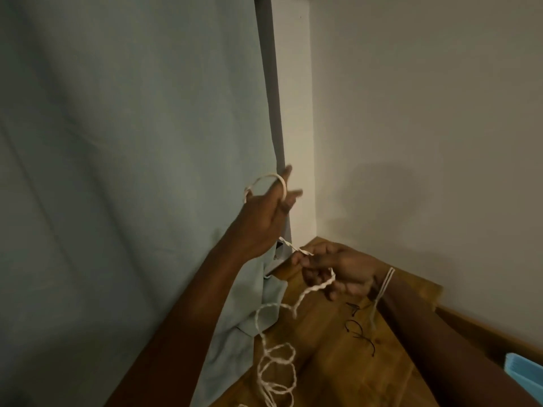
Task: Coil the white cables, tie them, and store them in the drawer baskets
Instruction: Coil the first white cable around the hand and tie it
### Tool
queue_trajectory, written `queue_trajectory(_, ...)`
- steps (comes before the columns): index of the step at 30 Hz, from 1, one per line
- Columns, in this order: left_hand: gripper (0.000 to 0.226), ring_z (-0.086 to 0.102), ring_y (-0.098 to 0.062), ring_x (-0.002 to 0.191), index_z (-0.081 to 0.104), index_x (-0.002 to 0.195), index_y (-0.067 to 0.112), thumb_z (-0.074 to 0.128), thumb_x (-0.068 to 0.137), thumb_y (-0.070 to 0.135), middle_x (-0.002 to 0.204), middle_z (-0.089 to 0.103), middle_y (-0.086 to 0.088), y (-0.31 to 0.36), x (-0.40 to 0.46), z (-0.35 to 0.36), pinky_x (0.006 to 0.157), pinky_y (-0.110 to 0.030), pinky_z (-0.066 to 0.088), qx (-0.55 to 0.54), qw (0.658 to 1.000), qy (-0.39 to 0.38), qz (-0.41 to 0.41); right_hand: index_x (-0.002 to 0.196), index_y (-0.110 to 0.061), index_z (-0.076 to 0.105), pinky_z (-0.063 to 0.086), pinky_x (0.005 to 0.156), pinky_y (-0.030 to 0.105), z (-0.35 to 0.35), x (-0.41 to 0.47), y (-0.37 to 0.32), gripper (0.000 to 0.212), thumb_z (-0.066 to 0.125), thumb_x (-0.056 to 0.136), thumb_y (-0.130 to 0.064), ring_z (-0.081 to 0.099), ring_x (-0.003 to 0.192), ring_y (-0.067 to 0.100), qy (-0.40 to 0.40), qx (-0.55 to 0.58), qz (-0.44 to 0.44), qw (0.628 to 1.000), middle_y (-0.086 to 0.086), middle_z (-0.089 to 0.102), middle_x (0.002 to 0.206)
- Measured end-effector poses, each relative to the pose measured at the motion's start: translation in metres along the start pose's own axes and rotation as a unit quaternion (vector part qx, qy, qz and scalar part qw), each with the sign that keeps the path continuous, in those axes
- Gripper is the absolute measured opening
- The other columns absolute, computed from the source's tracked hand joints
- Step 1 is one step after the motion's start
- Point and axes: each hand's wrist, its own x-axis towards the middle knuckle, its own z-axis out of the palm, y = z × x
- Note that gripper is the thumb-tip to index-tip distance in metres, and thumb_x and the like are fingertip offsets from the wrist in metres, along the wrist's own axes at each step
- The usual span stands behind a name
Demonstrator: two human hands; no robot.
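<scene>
A white twisted cable hangs in loose curls over the wooden tabletop. My left hand is raised, fingers spread, with a loop of the cable wound over its fingers. My right hand is lower and to the right, pinching the cable between thumb and fingers; the cable runs taut from it up to my left hand. A pale string bracelet sits on my right wrist. No drawer basket is clearly in view.
A pale green curtain fills the left side and bunches onto the table. White walls meet in a corner behind. Small black ties lie on the wood. A blue object shows at the right edge.
</scene>
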Motion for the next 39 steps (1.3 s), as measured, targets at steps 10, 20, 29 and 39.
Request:
queue_trajectory(10,0.052,0.063,-0.024,0.101,0.053,0.118,0.006,0.035,0.098,0.051,0.104,0.066,-0.011,-0.015,-0.021,0.022,0.091,-0.038,0.049,0.088,0.962,-0.218,-0.140,0.130,0.011,0.051,0.059,0.061,0.028,-0.028,-0.041,-0.073,0.044,0.056,0.087,0.005,0.062,0.062,0.017,0.065,-0.197,-0.035,0.978,0.015,0.062,0.076)
queue_trajectory(20,0.042,0.067,-0.026,0.065,0.061,0.070,0.014,0.042,0.100,0.038,0.066,0.068,-0.012,0.006,-0.040,0.004,0.092,-0.052,0.049,-0.574,0.752,-0.319,-0.051,0.103,-0.009,0.072,0.055,0.060,0.025,-0.034,-0.028,-0.084,0.014,0.062,0.094,-0.013,0.063,0.061,0.014,0.276,-0.519,-0.163,0.793,0.006,0.074,0.085)
queue_trajectory(29,0.037,0.055,-0.016,0.124,0.062,0.096,0.012,0.030,0.102,0.029,0.123,0.065,-0.005,0.022,-0.001,0.001,0.112,-0.034,0.035,-0.373,0.926,0.044,-0.029,0.064,-0.036,0.056,0.046,0.058,0.014,0.029,0.028,-0.006,0.029,0.072,0.088,-0.031,0.056,0.052,0.001,0.123,-0.565,-0.101,0.810,-0.021,0.057,0.052)
queue_trajectory(39,0.050,0.050,-0.012,0.050,0.061,0.082,0.005,0.035,0.101,0.043,0.051,0.049,0.010,-0.014,-0.024,0.013,0.063,-0.030,0.052,-0.155,0.956,-0.154,-0.195,0.107,-0.016,0.062,0.051,0.062,0.018,0.006,0.008,-0.056,0.021,0.066,0.088,-0.009,0.059,0.067,0.009,0.217,-0.613,-0.210,0.730,-0.001,0.064,0.079)
